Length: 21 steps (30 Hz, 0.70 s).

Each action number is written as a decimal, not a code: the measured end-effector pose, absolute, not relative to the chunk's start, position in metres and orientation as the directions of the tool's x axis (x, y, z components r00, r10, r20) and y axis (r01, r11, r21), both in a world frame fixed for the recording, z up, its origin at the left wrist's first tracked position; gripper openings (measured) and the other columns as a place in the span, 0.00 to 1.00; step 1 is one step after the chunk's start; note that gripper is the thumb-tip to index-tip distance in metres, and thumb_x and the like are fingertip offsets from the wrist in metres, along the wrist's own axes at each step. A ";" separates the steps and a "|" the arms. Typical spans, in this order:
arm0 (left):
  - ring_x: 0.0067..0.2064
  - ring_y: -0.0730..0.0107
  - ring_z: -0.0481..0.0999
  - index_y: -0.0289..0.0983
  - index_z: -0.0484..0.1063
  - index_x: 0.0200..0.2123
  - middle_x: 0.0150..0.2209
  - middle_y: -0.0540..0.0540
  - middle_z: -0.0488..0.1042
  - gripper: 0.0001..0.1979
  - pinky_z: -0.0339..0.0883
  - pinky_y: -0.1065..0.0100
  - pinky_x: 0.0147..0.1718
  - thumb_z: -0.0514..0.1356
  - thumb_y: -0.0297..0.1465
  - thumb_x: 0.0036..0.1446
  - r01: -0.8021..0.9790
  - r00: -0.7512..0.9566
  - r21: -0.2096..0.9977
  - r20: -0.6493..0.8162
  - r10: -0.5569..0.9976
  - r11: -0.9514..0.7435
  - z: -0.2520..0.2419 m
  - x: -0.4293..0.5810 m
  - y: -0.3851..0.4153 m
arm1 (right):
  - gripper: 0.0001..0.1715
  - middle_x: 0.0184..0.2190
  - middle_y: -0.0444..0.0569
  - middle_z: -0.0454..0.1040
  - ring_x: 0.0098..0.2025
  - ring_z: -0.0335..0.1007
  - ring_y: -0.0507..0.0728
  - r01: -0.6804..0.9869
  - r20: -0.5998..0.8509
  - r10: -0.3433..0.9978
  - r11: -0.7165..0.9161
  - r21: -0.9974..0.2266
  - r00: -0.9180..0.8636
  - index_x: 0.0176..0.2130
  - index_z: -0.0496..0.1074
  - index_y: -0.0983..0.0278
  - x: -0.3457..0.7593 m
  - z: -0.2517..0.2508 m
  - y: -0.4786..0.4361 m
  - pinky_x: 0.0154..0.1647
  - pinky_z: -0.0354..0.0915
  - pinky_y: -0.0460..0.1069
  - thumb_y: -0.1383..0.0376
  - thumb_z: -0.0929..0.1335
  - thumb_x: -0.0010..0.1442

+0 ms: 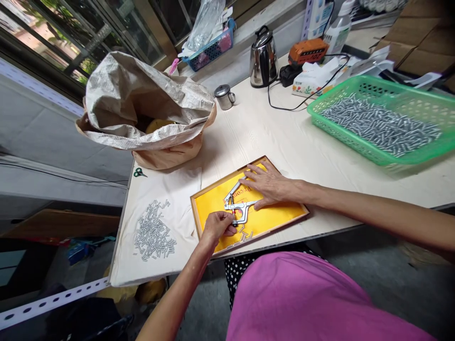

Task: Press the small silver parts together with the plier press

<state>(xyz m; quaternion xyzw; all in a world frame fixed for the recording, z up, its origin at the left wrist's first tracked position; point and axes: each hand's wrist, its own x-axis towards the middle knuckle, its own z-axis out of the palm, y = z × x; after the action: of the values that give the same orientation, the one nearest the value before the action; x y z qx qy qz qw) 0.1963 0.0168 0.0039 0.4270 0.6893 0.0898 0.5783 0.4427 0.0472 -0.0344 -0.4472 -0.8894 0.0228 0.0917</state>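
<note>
Silver hand pliers (244, 211) with a C-shaped jaw and a spring lie in a shallow yellow-bottomed tray (284, 215) with a wooden rim. My left hand (217, 226) is at the jaw end, thumb and fingertips pinched together there; what they pinch is too small to make out. A bit of red shows by those fingertips. My right hand (268, 185) rests over the handles with its fingers spread, hiding part of them. Several small metal pins (243, 234) lie in the tray near my left hand.
Left of the tray, a pile of small metal pins (154, 232) lies on white cloth beside green-handled scissors (140, 172). An open woven sack (170, 154) stands behind. A green basket (350, 144) of metal parts, a kettle (263, 59) and a lidded cup (224, 98) are farther back.
</note>
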 end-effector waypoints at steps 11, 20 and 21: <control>0.18 0.75 0.75 0.31 0.74 0.29 0.17 0.48 0.75 0.08 0.73 0.75 0.24 0.64 0.29 0.59 0.519 0.020 0.592 -0.730 0.683 0.617 0.006 0.198 0.018 | 0.47 0.52 0.61 0.70 0.53 0.62 0.69 0.782 0.083 0.804 0.592 -0.194 -0.588 0.61 0.63 0.69 0.440 -0.031 0.051 0.56 0.52 0.67 0.41 0.70 0.54; 0.18 0.75 0.74 0.31 0.74 0.30 0.17 0.48 0.75 0.08 0.72 0.75 0.23 0.61 0.27 0.62 0.553 0.018 0.570 -0.737 0.676 0.607 0.004 0.198 0.022 | 0.47 0.51 0.60 0.70 0.51 0.62 0.69 0.800 0.093 0.825 0.564 -0.204 -0.558 0.61 0.64 0.66 0.440 -0.028 0.048 0.55 0.51 0.66 0.40 0.69 0.54; 0.18 0.75 0.74 0.31 0.73 0.29 0.16 0.48 0.74 0.08 0.72 0.75 0.22 0.61 0.27 0.62 0.553 0.012 0.566 -0.739 0.674 0.611 0.004 0.199 0.022 | 0.44 0.51 0.59 0.70 0.51 0.62 0.68 0.788 0.100 0.815 0.578 -0.212 -0.571 0.60 0.66 0.63 0.441 -0.028 0.047 0.56 0.51 0.67 0.40 0.69 0.55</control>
<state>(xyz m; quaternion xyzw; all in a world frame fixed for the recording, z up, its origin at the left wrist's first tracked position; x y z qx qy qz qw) 0.1990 0.0219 0.0041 0.4376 0.7010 0.0538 0.5606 0.4405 0.0467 -0.0281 -0.4538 -0.8833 0.0720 0.0934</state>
